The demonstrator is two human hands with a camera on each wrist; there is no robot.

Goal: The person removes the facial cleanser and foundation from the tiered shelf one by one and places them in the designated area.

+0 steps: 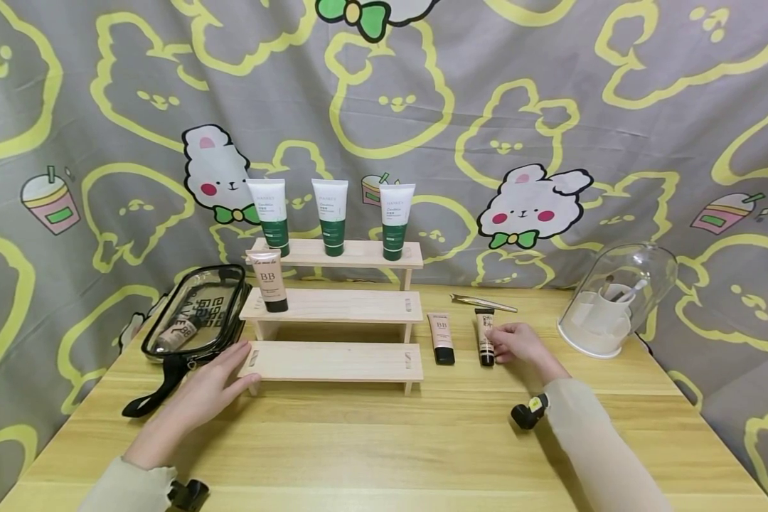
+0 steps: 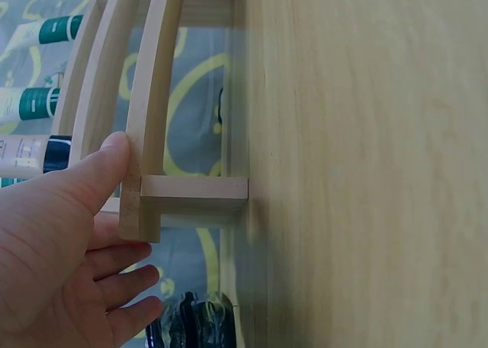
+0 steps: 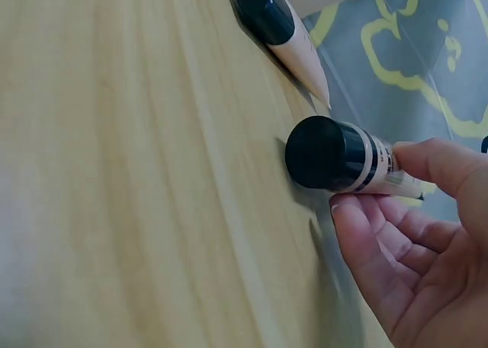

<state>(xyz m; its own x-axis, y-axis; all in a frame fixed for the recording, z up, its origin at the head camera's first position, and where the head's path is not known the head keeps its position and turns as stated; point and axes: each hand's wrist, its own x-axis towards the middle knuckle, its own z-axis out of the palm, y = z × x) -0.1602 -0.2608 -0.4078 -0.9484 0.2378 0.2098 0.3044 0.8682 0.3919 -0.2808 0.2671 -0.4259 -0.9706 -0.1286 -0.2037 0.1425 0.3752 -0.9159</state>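
My right hand (image 1: 515,343) pinches a slim beige cosmetic tube with a black cap (image 1: 486,338) between thumb and fingers. In the right wrist view its round cap (image 3: 324,153) faces the camera, close over the table. My left hand (image 1: 208,387) rests at the left end of the lowest step of a three-step wooden display stand (image 1: 333,361). In the left wrist view its thumb touches the board's edge, with the other fingers loosely bent beside the end. A pinkish BB cream tube (image 1: 441,338) lies left of the held tube. Another BB cream tube (image 1: 271,281) stands upright on the middle step.
Three white-and-green tubes (image 1: 331,217) stand on the top step. Left of the stand lies a clear zip pouch with black trim (image 1: 195,309), a tube inside. A silver, tweezer-like tool (image 1: 483,303) lies behind the held tube. At right, a clear dome (image 1: 617,302) covers white brush cups.
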